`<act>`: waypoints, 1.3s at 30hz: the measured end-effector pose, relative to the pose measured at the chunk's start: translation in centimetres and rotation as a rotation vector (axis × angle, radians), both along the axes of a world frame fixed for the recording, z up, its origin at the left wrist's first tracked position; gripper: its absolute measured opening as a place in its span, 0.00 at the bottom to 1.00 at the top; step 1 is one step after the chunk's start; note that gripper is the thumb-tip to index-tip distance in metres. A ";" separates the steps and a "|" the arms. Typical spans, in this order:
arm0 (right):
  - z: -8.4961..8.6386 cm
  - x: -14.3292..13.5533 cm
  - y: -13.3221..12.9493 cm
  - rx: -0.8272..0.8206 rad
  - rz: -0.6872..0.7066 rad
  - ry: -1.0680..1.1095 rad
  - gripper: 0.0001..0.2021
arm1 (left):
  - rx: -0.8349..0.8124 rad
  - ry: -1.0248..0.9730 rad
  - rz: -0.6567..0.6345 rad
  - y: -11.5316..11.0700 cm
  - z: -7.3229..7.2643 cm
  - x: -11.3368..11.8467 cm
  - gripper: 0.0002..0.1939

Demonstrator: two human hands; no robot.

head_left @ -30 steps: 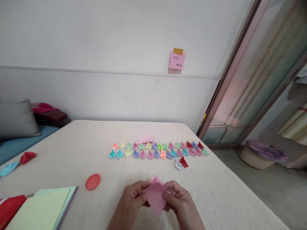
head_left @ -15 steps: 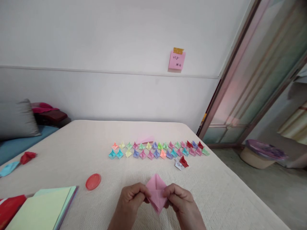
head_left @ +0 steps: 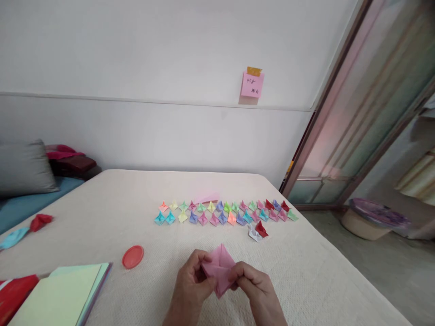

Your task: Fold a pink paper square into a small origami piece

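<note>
A folded piece of pink paper (head_left: 220, 268) is held between my two hands near the bottom middle, above the cream cloth. Its top corner points away from me, and creases cross its face. My left hand (head_left: 194, 281) grips its left side, with the fingers at the upper left edge and the thumb lower on the front. The right side is pinched by my right hand (head_left: 254, 285), thumb and forefinger together. Beyond them lie two rows of small folded paper pieces (head_left: 203, 219) in many colours, with a white piece (head_left: 254, 233) and a red piece (head_left: 261, 229) nearer.
A red round lid (head_left: 132, 257) lies left of my hands. A stack of coloured paper (head_left: 56, 296) and a red packet (head_left: 15, 296) are at the lower left. Red and light blue pieces (head_left: 41, 222) sit farther left. A pink sheet (head_left: 207, 198) lies behind the rows.
My left hand has shifted its grip, its fingers now higher and its thumb on the front. The pink paper has tilted, and its left part looks more bent.
</note>
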State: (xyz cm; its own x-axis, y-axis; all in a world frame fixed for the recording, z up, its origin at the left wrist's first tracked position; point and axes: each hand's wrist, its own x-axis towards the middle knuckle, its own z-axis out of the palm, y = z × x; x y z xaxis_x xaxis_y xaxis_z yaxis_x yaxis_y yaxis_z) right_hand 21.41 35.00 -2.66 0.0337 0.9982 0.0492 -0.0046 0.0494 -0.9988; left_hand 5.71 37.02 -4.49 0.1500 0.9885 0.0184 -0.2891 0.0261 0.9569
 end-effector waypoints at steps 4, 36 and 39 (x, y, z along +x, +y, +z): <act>-0.5 0.2 0.2 -0.007 -0.001 0.019 0.09 | 0.017 0.022 -0.055 0.2 -0.5 -0.2 0.10; 0.0 -0.2 -0.3 -0.038 -0.087 0.227 0.04 | 0.166 0.116 -0.001 0.2 0.2 -0.5 0.11; 0.4 -0.3 -0.4 -0.035 -0.091 0.257 0.03 | 0.165 0.127 0.002 0.2 0.2 -0.4 0.09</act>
State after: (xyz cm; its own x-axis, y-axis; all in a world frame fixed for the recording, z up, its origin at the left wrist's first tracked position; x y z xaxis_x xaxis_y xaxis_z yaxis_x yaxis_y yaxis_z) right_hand 21.11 34.56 -2.23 0.1302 0.9915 -0.0069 -0.2557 0.0269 -0.9664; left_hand 5.34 37.19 -4.32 0.1590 0.9740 0.1611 -0.1656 -0.1345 0.9770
